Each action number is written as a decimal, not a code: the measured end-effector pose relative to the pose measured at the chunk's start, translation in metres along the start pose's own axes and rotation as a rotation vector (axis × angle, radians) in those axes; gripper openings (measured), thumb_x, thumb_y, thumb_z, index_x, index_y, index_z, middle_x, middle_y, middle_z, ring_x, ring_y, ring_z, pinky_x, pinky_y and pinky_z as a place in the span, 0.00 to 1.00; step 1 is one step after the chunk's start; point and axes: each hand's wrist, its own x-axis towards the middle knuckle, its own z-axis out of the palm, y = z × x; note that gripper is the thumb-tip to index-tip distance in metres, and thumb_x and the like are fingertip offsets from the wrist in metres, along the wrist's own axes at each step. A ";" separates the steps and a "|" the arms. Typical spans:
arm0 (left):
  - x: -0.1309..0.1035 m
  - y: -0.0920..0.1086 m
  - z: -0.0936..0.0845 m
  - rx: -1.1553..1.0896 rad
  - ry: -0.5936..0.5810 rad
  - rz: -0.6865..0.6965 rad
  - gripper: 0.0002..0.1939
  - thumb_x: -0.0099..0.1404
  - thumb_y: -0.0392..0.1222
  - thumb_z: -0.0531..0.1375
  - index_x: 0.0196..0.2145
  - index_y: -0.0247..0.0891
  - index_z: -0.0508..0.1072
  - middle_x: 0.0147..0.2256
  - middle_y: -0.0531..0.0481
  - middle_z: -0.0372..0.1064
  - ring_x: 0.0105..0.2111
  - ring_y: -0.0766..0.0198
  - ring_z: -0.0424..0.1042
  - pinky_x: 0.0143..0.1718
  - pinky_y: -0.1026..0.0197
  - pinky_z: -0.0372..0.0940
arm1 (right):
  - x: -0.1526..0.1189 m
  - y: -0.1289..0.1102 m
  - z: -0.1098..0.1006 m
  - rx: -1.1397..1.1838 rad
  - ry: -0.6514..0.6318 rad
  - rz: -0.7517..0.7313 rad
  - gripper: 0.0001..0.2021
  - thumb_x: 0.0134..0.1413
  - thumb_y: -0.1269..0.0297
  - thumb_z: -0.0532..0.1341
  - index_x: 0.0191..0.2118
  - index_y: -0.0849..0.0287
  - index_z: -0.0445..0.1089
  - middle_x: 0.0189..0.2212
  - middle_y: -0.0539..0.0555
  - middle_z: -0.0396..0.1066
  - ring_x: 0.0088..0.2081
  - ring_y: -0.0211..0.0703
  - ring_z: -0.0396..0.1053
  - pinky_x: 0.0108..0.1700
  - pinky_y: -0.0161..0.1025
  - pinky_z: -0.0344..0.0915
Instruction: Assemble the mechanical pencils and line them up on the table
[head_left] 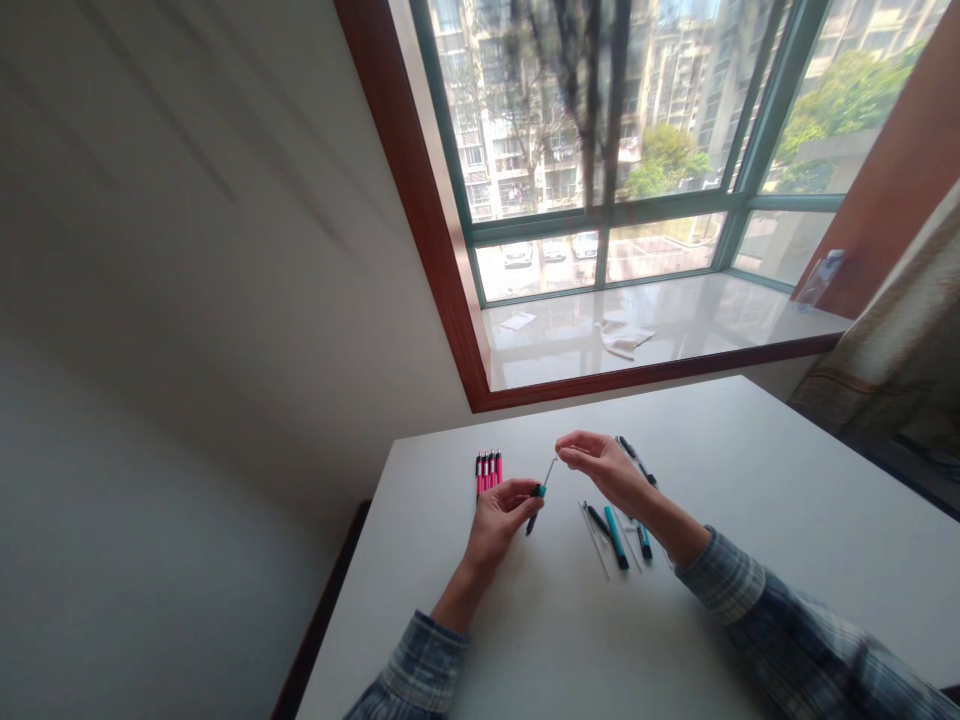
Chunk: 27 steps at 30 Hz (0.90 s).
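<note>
- Head view is showing a teal pen [535,503] being held just above the white table [750,480], tilted, its dark lower end pointing down toward the tabletop.
- Left hand [501,513] is gripping that pen, fingers curled shut around its teal upper part.
- Right hand [604,465] is pinching a thin refill [550,472] between closed fingertips, and the refill is running down at a slant into the top of the pen.
- Both hands are hovering close together over the middle of the table, plaid sleeves [780,620] trailing back toward the camera.
- Loose pen parts [616,535], teal and dark pieces with thin pale rods, are lying on the table just below the right wrist.
- Another dark pen [636,460] is lying just behind the right hand, partly hidden by it.
- Pink pens [487,470] are lying side by side in a neat row just beyond the left hand.
- Window sill [675,330] beyond the table is carrying some white papers, well apart from the hands.
</note>
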 end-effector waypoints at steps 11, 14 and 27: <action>-0.001 0.001 0.000 0.002 0.000 -0.001 0.15 0.52 0.44 0.74 0.36 0.36 0.83 0.36 0.44 0.80 0.35 0.58 0.77 0.41 0.60 0.70 | -0.001 0.000 0.002 -0.070 -0.038 0.005 0.15 0.51 0.52 0.71 0.38 0.58 0.78 0.37 0.54 0.77 0.39 0.44 0.71 0.45 0.41 0.65; 0.000 0.001 0.001 0.001 0.000 0.006 0.15 0.52 0.45 0.74 0.36 0.35 0.82 0.36 0.44 0.80 0.35 0.58 0.77 0.40 0.59 0.71 | -0.002 0.001 0.003 -0.144 -0.056 0.006 0.16 0.51 0.50 0.70 0.38 0.58 0.78 0.37 0.54 0.78 0.41 0.46 0.72 0.46 0.42 0.66; 0.001 0.006 0.003 -0.054 -0.057 0.007 0.22 0.53 0.47 0.74 0.43 0.36 0.78 0.37 0.42 0.81 0.38 0.55 0.79 0.41 0.58 0.70 | -0.007 0.005 0.014 -0.273 -0.254 0.022 0.15 0.52 0.53 0.70 0.40 0.58 0.79 0.37 0.54 0.77 0.41 0.45 0.71 0.39 0.38 0.65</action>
